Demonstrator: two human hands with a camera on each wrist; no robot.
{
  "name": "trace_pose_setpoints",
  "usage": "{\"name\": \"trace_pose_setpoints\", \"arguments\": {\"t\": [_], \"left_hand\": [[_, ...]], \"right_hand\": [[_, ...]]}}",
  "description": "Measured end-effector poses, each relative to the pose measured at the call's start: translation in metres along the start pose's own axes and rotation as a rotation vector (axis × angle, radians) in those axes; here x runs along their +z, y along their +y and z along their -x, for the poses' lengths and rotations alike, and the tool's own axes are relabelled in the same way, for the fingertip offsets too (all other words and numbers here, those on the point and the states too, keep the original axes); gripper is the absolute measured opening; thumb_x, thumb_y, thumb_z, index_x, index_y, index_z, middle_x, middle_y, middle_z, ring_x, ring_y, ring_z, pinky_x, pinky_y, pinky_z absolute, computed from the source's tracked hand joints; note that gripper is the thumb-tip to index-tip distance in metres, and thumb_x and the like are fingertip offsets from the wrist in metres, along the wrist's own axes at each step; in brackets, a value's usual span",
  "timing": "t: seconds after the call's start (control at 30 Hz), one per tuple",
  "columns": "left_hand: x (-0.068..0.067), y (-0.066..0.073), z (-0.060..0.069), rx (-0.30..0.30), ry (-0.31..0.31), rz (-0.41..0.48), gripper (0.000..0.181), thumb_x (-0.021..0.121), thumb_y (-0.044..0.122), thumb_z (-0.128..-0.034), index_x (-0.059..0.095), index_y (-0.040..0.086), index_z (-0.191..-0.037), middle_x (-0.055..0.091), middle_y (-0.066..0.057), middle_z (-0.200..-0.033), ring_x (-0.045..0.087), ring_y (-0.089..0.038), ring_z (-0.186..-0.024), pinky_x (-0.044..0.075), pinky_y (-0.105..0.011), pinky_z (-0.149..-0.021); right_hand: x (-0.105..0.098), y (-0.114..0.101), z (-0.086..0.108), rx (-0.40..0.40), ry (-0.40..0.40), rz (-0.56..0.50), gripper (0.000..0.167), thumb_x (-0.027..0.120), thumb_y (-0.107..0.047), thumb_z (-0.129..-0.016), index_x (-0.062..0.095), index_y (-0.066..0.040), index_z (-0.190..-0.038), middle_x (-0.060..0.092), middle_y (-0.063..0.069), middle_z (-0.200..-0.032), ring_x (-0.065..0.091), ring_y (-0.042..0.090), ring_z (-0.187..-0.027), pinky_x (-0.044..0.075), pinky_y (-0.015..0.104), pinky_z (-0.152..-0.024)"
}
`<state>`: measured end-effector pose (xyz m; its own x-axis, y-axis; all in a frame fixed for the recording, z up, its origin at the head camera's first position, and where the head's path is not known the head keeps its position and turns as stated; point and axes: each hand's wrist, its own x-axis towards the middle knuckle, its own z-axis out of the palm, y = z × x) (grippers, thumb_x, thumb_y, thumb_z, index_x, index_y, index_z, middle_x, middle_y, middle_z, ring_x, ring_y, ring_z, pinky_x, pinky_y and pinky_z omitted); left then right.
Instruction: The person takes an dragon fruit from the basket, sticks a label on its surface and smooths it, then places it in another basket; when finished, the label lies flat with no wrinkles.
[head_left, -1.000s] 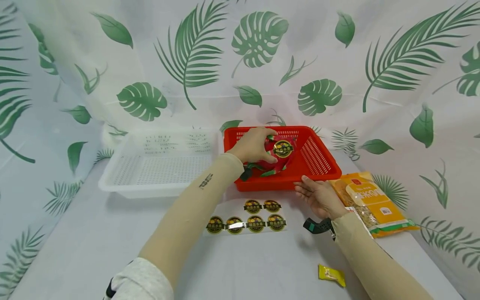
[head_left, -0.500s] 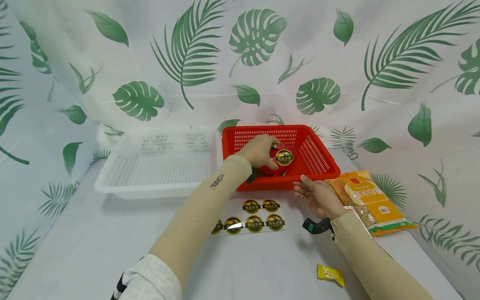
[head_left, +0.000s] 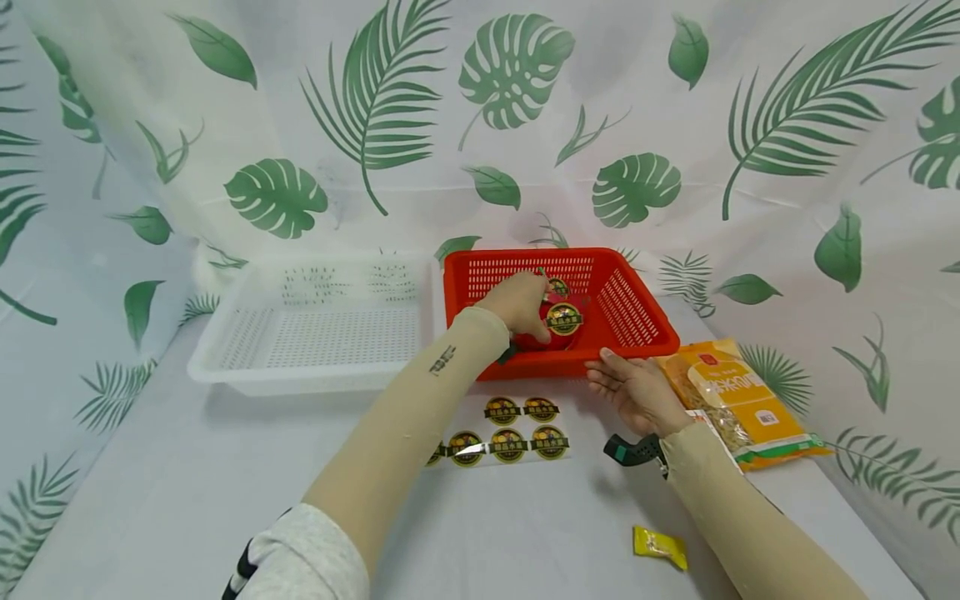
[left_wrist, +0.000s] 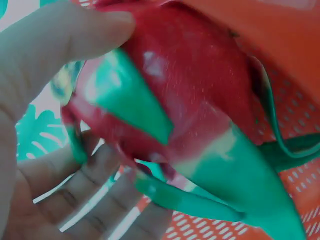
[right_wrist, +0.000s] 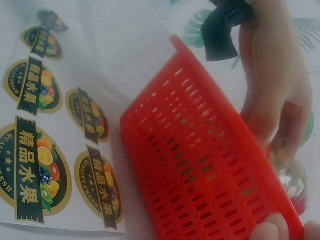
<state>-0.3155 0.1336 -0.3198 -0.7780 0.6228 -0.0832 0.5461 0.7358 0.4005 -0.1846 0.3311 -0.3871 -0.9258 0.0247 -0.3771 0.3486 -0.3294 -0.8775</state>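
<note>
My left hand (head_left: 517,302) reaches into the red basket (head_left: 637,321) and holds a red dragon fruit (left_wrist: 200,75) with green leaf tips. In the left wrist view the thumb lies on the fruit and the fingers spread beneath it. A round fruit sticker (head_left: 564,318) is on its side. Behind it, another sticker (head_left: 557,288) shows on what looks like a second dragon fruit, mostly hidden. My right hand (head_left: 633,390) is at the basket's front rim, thumb near the top edge, fingers loosely bent. Its fingertips (right_wrist: 270,230) touch the rim in the right wrist view.
A white perforated basket (head_left: 206,362) stands left of the red one. In front lies a sheet with several round stickers (head_left: 507,446). A yellow food bag (head_left: 746,400) lies to the right, and a small yellow packet (head_left: 660,546) near the right forearm.
My left hand has lowered the dragon fruit deeper into the red basket, bringing the second sticker behind it into view. The right hand has stayed at the rim.
</note>
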Motion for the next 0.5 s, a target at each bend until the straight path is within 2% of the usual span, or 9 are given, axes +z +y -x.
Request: {"name": "trace_pose_setpoints", "arguments": {"t": [0.13, 0.23, 0.37, 0.5], "left_hand": [[0.0021, -0.0042, 0.0016, -0.001, -0.015, -0.01, 0.047, 0.084, 0.021, -0.0868, 0.067, 0.01, -0.13, 0.07, -0.003, -0.126, 0.06, -0.015, -0.102, 0.053, -0.028, -0.082], [0.0015, -0.0054, 0.0031, 0.0, -0.019, 0.026, 0.048, 0.084, 0.018, -0.0875, 0.068, 0.009, -0.131, 0.07, -0.004, -0.129, 0.059, -0.016, -0.101, 0.054, -0.026, -0.081], [-0.0005, -0.0041, 0.0048, -0.006, -0.046, 0.083, 0.054, 0.085, 0.021, -0.0879, 0.066, 0.01, -0.137, 0.067, -0.004, -0.134, 0.058, -0.017, -0.108, 0.056, -0.029, -0.091], [-0.001, -0.003, 0.0042, -0.015, -0.051, 0.06, 0.05, 0.083, 0.024, -0.0897, 0.067, 0.011, -0.135, 0.069, -0.002, -0.131, 0.053, -0.016, -0.114, 0.053, -0.032, -0.102]], "right_hand": [[0.0005, 0.0008, -0.0008, 0.004, 0.006, 0.008, 0.028, 0.061, -0.033, -0.104, 0.08, -0.015, -0.094, 0.08, -0.004, -0.089, 0.075, 0.009, -0.083, 0.061, 0.021, -0.084], [0.0005, 0.0006, -0.001, 0.014, 0.011, 0.001, 0.027, 0.061, -0.034, -0.104, 0.079, -0.015, -0.096, 0.08, -0.004, -0.091, 0.075, 0.009, -0.084, 0.061, 0.021, -0.085], [-0.0001, -0.0006, -0.0003, 0.024, 0.017, -0.015, 0.026, 0.062, -0.034, -0.103, 0.079, -0.014, -0.098, 0.08, -0.003, -0.091, 0.075, 0.01, -0.084, 0.061, 0.022, -0.086], [-0.0009, -0.0012, 0.0006, 0.024, 0.016, -0.022, 0.026, 0.064, -0.034, -0.102, 0.079, -0.014, -0.099, 0.08, -0.003, -0.091, 0.075, 0.011, -0.085, 0.061, 0.022, -0.086]]}}
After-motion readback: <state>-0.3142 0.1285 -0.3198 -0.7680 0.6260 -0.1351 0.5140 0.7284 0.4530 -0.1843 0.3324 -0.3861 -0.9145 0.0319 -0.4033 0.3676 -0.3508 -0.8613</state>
